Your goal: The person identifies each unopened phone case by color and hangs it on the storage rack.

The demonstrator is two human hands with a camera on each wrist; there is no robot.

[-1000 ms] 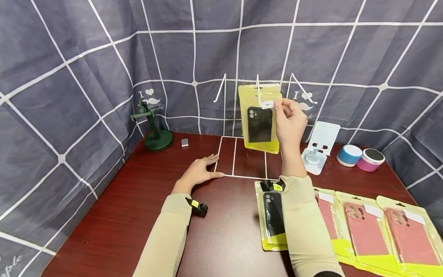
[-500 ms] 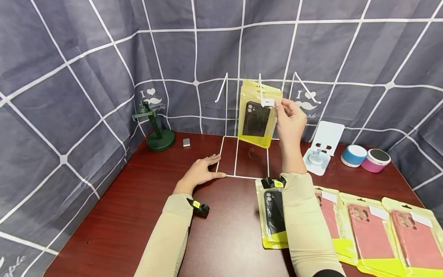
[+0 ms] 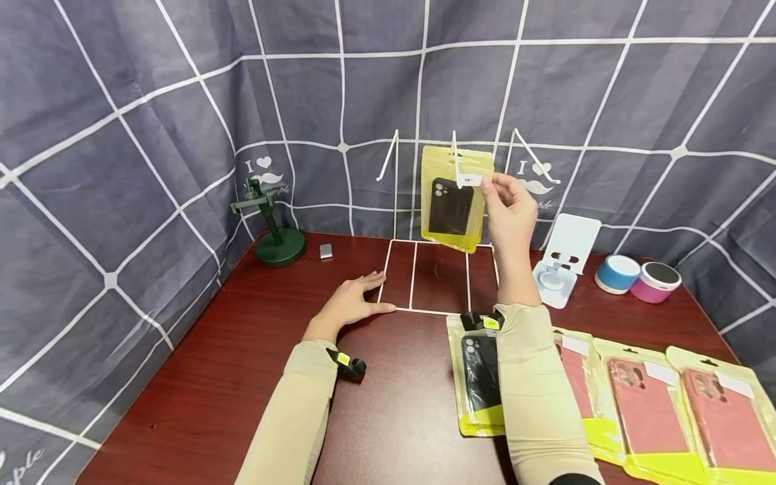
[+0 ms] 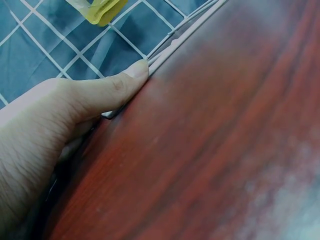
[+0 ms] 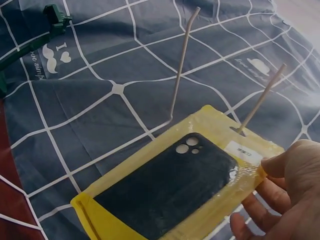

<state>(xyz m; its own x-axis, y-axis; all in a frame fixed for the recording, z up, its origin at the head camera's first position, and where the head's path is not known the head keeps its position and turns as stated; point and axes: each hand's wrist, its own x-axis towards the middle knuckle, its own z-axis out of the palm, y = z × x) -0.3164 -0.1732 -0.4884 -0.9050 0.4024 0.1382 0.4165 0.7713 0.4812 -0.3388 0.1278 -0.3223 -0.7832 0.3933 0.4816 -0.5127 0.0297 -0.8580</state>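
Observation:
My right hand (image 3: pixel 511 210) pinches the right edge of a yellow zip bag (image 5: pixel 160 145) between thumb and fingers. Inside the bag is a black phone case (image 3: pixel 451 206), and a small white label (image 5: pixel 243 152) sits near its top. The middle hook (image 5: pixel 262 99) of a white wire rack (image 3: pixel 412 276) passes through the bag's hang hole. At the rack's front left corner rests my left hand (image 3: pixel 347 306), its fingers extended. The left wrist view shows the thumb (image 4: pixel 107 92) against the rack's front wire; the other fingers are mostly hidden there.
A second bagged black phone case (image 3: pixel 479 374) lies partly under my right forearm. Several bagged pink cases (image 3: pixel 649 411) lie to the right. Behind them are a white phone stand (image 3: pixel 568 244) and blue (image 3: pixel 617 274) and pink (image 3: pixel 655 283) speakers. A green stand (image 3: pixel 280 246) is at the back left.
The bag's lower end has swung back and up, tilting at half a second ago and hanging straighter now. My right hand keeps its pinch nearly in place. The left hand has not moved.

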